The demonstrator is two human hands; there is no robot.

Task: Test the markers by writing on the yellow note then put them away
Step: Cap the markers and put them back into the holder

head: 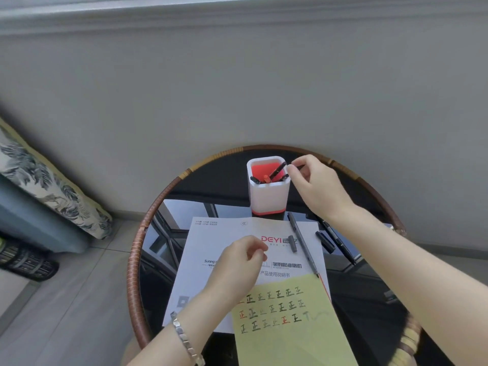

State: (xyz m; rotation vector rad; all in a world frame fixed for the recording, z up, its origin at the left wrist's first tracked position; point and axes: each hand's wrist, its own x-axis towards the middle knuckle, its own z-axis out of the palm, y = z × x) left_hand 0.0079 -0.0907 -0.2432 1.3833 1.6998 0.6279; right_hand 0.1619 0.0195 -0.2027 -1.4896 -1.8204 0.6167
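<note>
Right grip (311, 186) pinches the light, stiff slim black marker (277, 170) by its tail, inside the white-red plastic pen cup (268, 199); left grip (237, 262) curls loosely, empty.

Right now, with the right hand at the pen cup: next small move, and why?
Probably let go of the black marker so it drops into the pen cup: the right hand pinches its top end at the rim, lower end already inside. A grey pen lies on the paper, likely next.

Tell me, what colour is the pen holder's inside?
Red-orange; the pen holder is white outside. Head view shows it.
</note>
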